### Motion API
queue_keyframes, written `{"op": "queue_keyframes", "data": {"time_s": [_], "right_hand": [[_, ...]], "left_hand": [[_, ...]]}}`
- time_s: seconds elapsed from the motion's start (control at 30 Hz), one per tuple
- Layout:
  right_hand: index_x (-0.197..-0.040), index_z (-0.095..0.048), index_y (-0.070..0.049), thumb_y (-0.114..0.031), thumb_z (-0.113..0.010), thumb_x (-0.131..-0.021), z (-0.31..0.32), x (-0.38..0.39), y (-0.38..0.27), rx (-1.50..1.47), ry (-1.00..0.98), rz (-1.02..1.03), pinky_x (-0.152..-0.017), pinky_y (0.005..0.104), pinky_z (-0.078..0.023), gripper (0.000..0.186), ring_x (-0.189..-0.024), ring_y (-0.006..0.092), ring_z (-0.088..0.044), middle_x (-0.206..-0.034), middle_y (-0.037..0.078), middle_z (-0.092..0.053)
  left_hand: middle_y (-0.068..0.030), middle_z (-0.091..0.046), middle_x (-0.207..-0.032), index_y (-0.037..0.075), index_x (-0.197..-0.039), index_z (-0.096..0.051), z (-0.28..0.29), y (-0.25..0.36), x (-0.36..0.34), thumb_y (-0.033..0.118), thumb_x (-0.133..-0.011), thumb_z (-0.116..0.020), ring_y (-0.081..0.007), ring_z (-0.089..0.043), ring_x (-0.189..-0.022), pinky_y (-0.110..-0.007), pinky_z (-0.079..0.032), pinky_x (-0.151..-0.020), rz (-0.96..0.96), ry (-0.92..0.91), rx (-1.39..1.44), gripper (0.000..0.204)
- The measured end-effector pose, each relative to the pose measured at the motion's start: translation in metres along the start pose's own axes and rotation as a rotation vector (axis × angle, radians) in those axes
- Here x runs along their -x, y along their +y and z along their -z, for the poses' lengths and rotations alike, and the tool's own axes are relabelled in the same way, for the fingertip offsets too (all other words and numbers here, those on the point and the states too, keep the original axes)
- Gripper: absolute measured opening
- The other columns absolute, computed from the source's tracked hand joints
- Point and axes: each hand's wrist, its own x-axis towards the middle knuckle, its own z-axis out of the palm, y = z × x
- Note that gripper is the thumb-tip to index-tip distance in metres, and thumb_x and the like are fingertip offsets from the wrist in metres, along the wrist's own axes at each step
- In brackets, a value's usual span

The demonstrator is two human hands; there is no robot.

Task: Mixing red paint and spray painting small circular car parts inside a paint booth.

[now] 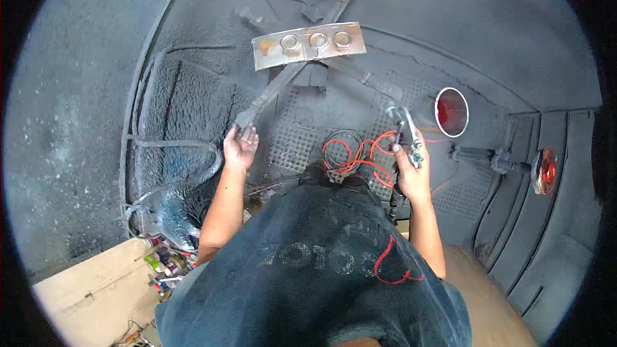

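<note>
My right hand is closed around a spray gun, its metal body standing up from the fist. My left hand is palm up with its fingers apart and holds nothing. Its fingertips are at the end of a grey coated stand arm; I cannot tell whether they touch. Ahead of me, a rectangular silvery panel with three round rings rests on the cross-shaped stand. It has brownish patches at its left side. Right of the spray gun is a round container, red inside.
An orange hose loops on the perforated floor by my feet. At the right, a red-faced round fitting sits by the wall. Cans and bottles crowd the lower left beside a beige board. Grey coating covers the surroundings.
</note>
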Motion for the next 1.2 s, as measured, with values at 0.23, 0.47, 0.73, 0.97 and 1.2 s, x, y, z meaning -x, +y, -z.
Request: {"op": "queue_keyframes", "data": {"time_s": [0.23,0.47,0.73,0.97,1.2], "right_hand": [[-0.140,-0.043,-0.002,-0.013,-0.062,-0.091,0.033,0.015,0.031,0.090,-0.135,0.076,-0.101,0.0376,-0.042,0.053,-0.117,0.0263,-0.057,-0.126,0.017,-0.059],[-0.140,-0.042,-0.002,-0.018,-0.062,-0.091,0.075,0.031,0.084,0.039,-0.146,-0.006,-0.103,0.0404,-0.039,0.055,-0.121,0.0334,-0.053,-0.129,0.023,-0.055],[-0.146,-0.036,-0.009,-0.008,-0.059,-0.092,0.108,0.039,0.116,0.039,-0.088,-0.003,-0.061,0.0238,-0.049,0.059,-0.085,0.0101,-0.059,-0.115,0.006,-0.064],[-0.145,-0.038,-0.009,-0.009,-0.060,-0.092,0.122,0.037,0.121,0.133,-0.032,0.029,-0.061,0.0236,-0.049,0.058,-0.085,0.0096,-0.058,-0.113,0.006,-0.064],[-0.145,-0.039,-0.008,-0.008,-0.060,-0.092,0.124,0.043,0.120,0.028,-0.028,0.003,-0.061,0.0223,-0.048,0.057,-0.086,0.0092,-0.059,-0.117,0.007,-0.064]], "left_hand": [[-0.0092,-0.060,-0.126,0.012,-0.135,-0.045,0.031,-0.034,0.025,0.044,-0.094,-0.055,-0.0240,-0.055,-0.113,-0.039,-0.044,-0.092,0.016,-0.048,-0.658,0.054],[-0.0085,-0.066,-0.102,0.007,-0.109,-0.061,0.070,-0.132,0.048,0.034,-0.093,-0.055,-0.0177,-0.060,-0.087,-0.033,-0.047,-0.075,0.474,-0.175,-1.793,0.032],[-0.0071,-0.067,-0.089,0.004,-0.095,-0.067,0.026,-0.141,0.068,0.028,-0.090,-0.060,-0.0143,-0.059,-0.074,-0.032,-0.047,-0.066,0.451,-0.477,-2.201,0.026],[-0.0040,-0.064,-0.071,0.001,-0.084,-0.064,-0.064,-0.138,0.073,0.008,-0.085,-0.065,-0.0133,-0.059,-0.071,-0.029,-0.047,-0.066,0.118,-0.353,-1.843,0.007],[-0.0081,-0.067,-0.080,0.001,-0.093,-0.064,-0.137,-0.116,0.065,0.012,-0.087,-0.066,-0.0116,-0.061,-0.075,-0.028,-0.049,-0.072,-0.453,-0.428,-1.803,0.013]]}}
